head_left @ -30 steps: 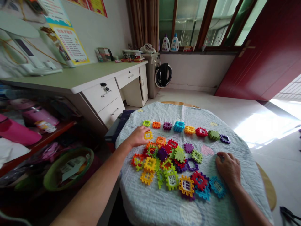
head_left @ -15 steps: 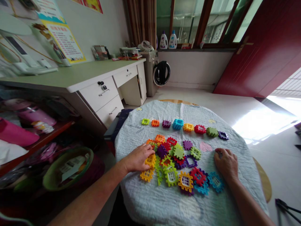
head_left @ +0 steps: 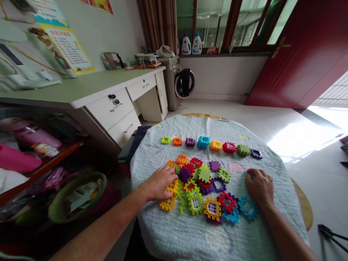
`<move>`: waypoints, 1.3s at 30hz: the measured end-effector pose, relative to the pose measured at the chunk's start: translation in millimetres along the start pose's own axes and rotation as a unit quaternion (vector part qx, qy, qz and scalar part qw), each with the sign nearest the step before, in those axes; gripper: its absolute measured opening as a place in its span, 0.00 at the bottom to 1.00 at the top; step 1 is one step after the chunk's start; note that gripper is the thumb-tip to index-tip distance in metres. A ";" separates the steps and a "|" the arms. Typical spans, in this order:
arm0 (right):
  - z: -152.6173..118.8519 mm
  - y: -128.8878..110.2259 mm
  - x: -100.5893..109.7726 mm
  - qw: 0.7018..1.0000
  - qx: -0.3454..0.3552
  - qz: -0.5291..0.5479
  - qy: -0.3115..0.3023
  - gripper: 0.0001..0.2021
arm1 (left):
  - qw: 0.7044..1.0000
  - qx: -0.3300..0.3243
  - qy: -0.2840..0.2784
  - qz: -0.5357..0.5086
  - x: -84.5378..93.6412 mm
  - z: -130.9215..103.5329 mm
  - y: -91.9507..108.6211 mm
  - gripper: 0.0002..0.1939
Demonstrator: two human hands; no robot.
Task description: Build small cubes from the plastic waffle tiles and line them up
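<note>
My left hand [head_left: 159,184] lies palm down on the left edge of a pile of colourful plastic interlocking squares [head_left: 202,188], its fingers closed over a yellow square [head_left: 173,187]. My right hand [head_left: 259,186] rests on the cloth to the right of the pile, fingers curled under, beside a blue square [head_left: 247,207]. Nothing shows in that hand. Beyond the pile, a row of several assembled cubes [head_left: 203,141] runs from a green one [head_left: 165,140] on the left to a purple one [head_left: 256,153] on the right.
A pale quilted cloth [head_left: 187,232] covers the round table. A desk with drawers [head_left: 114,108] stands at the left, with a shelf and a green basin [head_left: 76,197] below it. A washing machine [head_left: 182,81] and a red door [head_left: 304,54] are behind.
My left hand has drawn back from near the row of cubes to the left side of the pile, bringing the yellow square with it. My right hand has stayed in place.
</note>
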State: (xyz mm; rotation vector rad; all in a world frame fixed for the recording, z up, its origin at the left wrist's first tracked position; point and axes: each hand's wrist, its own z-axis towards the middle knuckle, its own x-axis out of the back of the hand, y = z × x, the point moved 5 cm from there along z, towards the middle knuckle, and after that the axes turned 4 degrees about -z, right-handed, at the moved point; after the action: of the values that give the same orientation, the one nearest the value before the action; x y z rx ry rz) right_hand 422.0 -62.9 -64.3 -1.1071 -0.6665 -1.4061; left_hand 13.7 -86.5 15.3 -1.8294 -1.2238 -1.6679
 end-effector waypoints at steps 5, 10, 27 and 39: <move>-0.5 -0.3 -0.1 1.000 -0.003 0.007 0.001 0.13 | 1.000 0.012 -0.002 -0.002 -1.0 2.6 -0.3 0.22; -1.4 -2.0 1.7 1.000 -0.008 0.009 0.002 0.13 | 1.000 0.005 -0.003 -0.006 1.2 3.2 3.6 0.20; -4.1 -7.5 7.1 0.998 -0.035 0.054 -0.009 0.10 | 0.981 -0.079 0.163 0.072 98.5 204.1 81.5 0.22; -4.2 -9.5 9.7 0.996 -0.042 0.076 -0.012 0.09 | 0.992 -0.001 0.009 0.125 69.4 294.1 72.5 0.24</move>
State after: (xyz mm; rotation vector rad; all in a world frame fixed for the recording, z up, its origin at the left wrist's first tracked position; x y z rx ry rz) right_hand 413.0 -69.1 -55.3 -1.2168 -0.5337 -1.3018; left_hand 243.9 121.4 33.7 -1.8779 -0.9401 -1.5431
